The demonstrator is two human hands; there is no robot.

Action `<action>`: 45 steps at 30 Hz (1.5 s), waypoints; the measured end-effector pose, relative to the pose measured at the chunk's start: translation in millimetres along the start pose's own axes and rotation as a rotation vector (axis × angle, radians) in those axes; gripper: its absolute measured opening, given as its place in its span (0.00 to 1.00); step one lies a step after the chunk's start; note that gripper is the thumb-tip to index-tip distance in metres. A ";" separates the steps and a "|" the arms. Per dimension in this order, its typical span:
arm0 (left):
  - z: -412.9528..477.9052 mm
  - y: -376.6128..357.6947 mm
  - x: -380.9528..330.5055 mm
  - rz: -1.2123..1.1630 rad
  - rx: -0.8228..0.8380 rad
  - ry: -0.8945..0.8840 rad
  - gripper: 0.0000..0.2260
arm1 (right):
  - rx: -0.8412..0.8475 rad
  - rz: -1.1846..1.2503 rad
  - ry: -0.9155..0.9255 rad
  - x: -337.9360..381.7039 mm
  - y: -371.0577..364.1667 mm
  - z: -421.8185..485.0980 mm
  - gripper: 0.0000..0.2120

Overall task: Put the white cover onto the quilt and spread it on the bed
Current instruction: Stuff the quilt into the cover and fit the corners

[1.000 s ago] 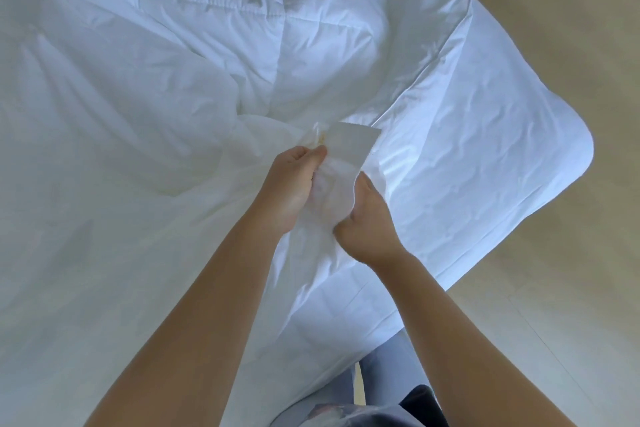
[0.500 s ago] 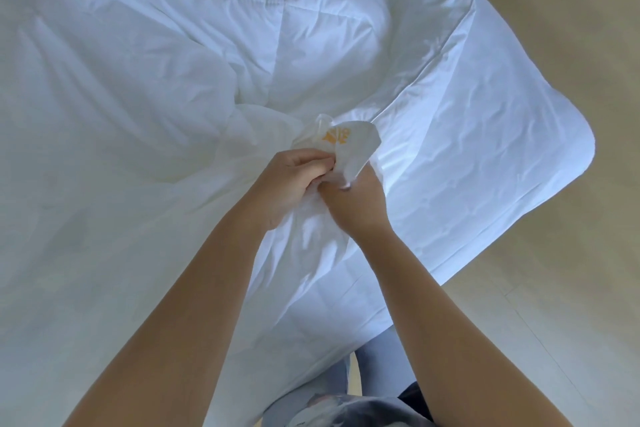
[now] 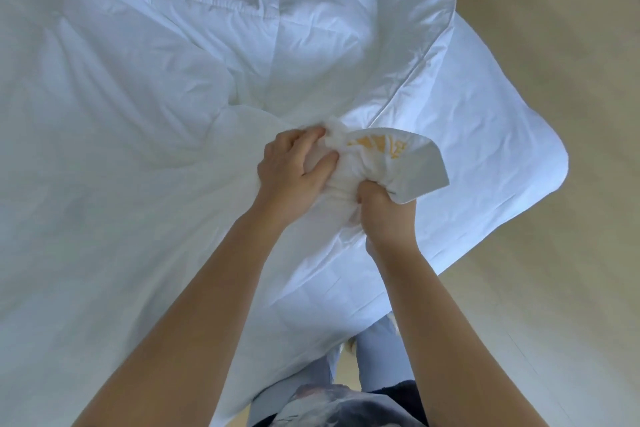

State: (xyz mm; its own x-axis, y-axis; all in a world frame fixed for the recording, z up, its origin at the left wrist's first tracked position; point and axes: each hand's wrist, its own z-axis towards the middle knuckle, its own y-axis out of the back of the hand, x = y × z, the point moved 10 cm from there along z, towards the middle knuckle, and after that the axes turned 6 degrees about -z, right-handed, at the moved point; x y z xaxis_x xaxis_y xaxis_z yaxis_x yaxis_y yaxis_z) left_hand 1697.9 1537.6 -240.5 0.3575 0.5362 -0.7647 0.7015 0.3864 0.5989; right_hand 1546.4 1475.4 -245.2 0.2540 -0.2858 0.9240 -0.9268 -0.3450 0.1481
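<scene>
As left fingers [image 3: 309, 136] pinch the quilt corner [image 3: 372, 163], right fingers [image 3: 367, 193] clench it alongside.

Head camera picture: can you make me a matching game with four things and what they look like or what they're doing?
Things:
1 left hand
2 label
3 floor
4 quilt

Clues:
A beige, along the right edge
B has an orange print on it
C white, puffy, with stitched lines
D grips bunched white fabric

Pairs: 1-D, 2-B, 3-A, 4-C
</scene>
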 end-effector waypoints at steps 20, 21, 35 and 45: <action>-47.9 -4.6 -112.9 -0.114 0.803 0.436 0.09 | 0.030 -0.125 0.192 88.7 70.9 -76.5 0.01; -40.2 1.0 -118.0 -0.127 0.752 0.412 0.11 | 0.016 -0.110 0.189 90.5 70.2 -78.1 0.01; -36.5 -28.2 -119.0 -0.041 0.847 0.308 0.06 | -0.241 -0.264 -0.033 48.0 79.2 -85.8 0.15; 41.7 -7.0 -129.3 0.015 0.288 0.145 0.12 | -0.251 -0.040 -0.108 46.9 66.2 -107.1 0.14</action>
State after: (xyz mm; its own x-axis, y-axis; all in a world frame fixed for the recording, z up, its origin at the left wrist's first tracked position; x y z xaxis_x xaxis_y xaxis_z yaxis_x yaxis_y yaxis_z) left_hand 1672.5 1434.2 -155.7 0.2918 0.6498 -0.7018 0.8498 0.1607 0.5021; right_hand 1467.4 1534.9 -154.3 0.3077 -0.3742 0.8748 -0.9514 -0.1300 0.2791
